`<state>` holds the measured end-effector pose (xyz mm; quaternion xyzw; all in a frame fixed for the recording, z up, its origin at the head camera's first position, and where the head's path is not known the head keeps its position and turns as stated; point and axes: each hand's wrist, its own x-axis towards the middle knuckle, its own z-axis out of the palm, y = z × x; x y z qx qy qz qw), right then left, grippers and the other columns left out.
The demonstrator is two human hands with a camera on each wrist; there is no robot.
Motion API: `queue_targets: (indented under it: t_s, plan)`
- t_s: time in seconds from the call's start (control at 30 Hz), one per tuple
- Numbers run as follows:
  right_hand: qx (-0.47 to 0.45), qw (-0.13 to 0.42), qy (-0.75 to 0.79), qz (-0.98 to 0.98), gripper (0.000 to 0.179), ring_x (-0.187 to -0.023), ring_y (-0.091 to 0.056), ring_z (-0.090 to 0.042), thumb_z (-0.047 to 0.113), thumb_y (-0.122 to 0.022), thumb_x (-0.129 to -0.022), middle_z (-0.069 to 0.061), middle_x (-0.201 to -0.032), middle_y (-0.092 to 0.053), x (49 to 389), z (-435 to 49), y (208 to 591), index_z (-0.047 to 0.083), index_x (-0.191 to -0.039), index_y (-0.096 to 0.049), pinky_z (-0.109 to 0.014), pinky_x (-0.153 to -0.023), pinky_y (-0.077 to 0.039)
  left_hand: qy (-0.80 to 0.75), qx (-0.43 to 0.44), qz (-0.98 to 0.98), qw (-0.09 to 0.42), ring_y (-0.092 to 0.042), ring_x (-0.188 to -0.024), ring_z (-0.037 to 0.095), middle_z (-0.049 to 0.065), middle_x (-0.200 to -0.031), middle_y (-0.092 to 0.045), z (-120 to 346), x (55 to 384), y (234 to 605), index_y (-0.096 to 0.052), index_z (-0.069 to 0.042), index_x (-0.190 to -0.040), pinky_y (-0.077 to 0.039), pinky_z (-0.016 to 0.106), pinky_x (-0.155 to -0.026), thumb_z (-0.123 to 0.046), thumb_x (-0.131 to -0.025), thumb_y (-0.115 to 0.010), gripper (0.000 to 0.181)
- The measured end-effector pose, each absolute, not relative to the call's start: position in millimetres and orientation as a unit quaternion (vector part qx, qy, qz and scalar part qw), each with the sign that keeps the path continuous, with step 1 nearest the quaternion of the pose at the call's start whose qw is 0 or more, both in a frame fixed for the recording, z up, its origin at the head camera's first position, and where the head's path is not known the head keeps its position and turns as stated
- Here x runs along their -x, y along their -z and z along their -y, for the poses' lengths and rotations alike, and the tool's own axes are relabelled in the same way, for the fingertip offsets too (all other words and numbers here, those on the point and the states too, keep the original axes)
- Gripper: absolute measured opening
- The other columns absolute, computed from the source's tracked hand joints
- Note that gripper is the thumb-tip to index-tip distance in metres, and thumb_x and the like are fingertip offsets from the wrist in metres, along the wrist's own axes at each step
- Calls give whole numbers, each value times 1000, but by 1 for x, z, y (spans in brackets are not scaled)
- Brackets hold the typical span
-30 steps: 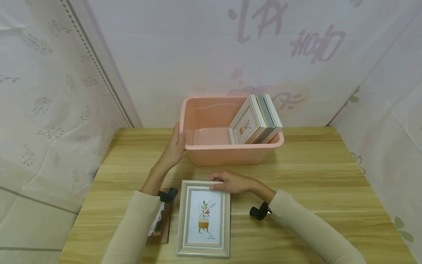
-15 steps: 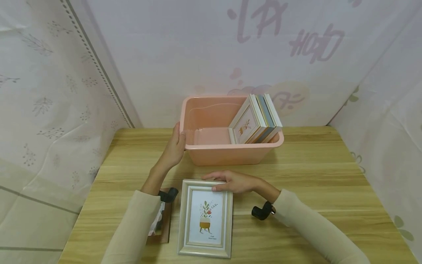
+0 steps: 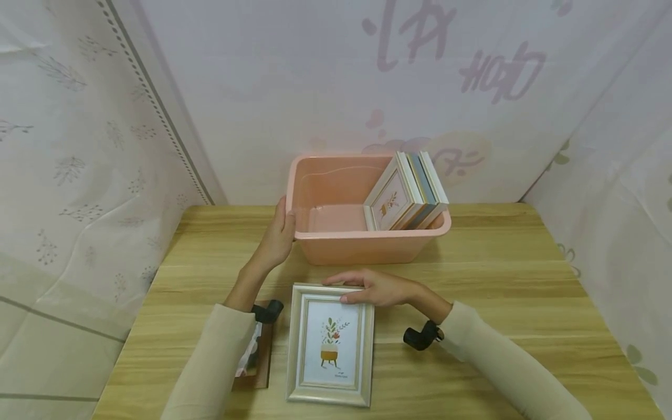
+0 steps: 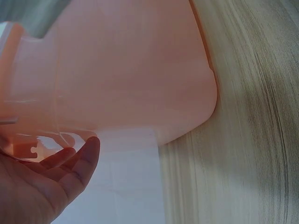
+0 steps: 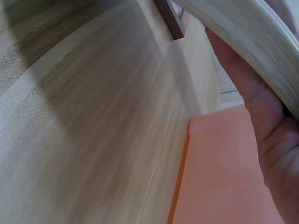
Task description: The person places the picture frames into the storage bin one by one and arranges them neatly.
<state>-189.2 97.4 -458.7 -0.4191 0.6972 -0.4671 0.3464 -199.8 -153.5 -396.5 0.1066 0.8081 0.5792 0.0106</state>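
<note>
My left hand (image 3: 276, 238) grips the rim of the pink plastic bin (image 3: 362, 248) at its left side. In the left wrist view its curled fingers (image 4: 77, 172) lie against the bin's outer wall. My right hand (image 3: 377, 288) holds the top edge of a cream picture frame (image 3: 331, 344), thumb on the front and fingers behind. This frame shows a potted plant picture and lies in front of the bin. From the right wrist, the frame's edge (image 5: 247, 37) appears raised off the table, held along the fingers. Several picture frames (image 3: 406, 192) lean together at the bin's right end.
A brown picture frame (image 3: 264, 350) lies on the wooden table (image 3: 499, 274), partly hidden under my left forearm. Behind the bin hangs a pale printed cloth (image 3: 252, 105), with more cloth on both sides. Each wrist wears a black camera mount (image 3: 422, 336).
My right hand has shifted slightly right, bringing the cream picture frame with it. Its fingers now reach further along behind the frame's top edge. The left hand and bin stay in place.
</note>
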Motion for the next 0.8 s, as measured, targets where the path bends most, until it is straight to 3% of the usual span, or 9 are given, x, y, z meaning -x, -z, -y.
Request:
queue_targets:
  t_s: [0.17, 0.27, 0.43, 0.57, 0.8]
  plan:
    - [411, 353, 480, -690, 48, -91, -69, -18, 13, -57, -101, -15, -131, -61, 190, -102, 454, 6, -147, -46, -33, -84, -57, -585, -109, -804, 16, -55, -104, 35, 31, -127, -46, 155, 201, 400, -10, -2, -155, -54, 54, -85, -9, -107, -20, 49]
    - [413, 347, 478, -693, 48, -88, -70, -18, 13, -57, -101, -15, -122, -65, 191, -104, 452, 5, -146, -46, -33, -80, -59, -592, -113, -798, 18, -55, -105, 36, 31, -129, -44, 157, 207, 410, -9, -4, -156, -54, 56, -85, -9, -108, -19, 50]
    - [420, 328, 463, -709, 47, -91, -68, -13, 16, -58, -101, -10, -129, -62, 194, -108, 447, 9, -146, -48, -30, -84, -56, -592, -110, -798, 10, -54, -108, 36, 27, -131, -43, 162, 216, 428, -10, -12, -157, -54, 52, -85, -15, -108, -19, 50]
    - [426, 306, 463, -714, 46, -92, -67, -12, 15, -60, -100, -11, -135, -60, 198, -112, 439, 8, -144, -50, -29, -85, -56, -592, -112, -798, -1, -56, -107, 34, 26, -128, -46, 161, 219, 432, -12, -11, -157, -56, 49, -84, -18, -109, -20, 49]
    - [419, 308, 481, -706, 46, -84, -71, -17, 11, -59, -100, -14, -122, -65, 201, -119, 425, 6, -145, -49, -36, -73, -60, -588, -106, -802, -12, -58, -102, 34, 24, -122, -49, 159, 217, 430, -12, -10, -157, -57, 49, -80, -18, -109, -21, 50]
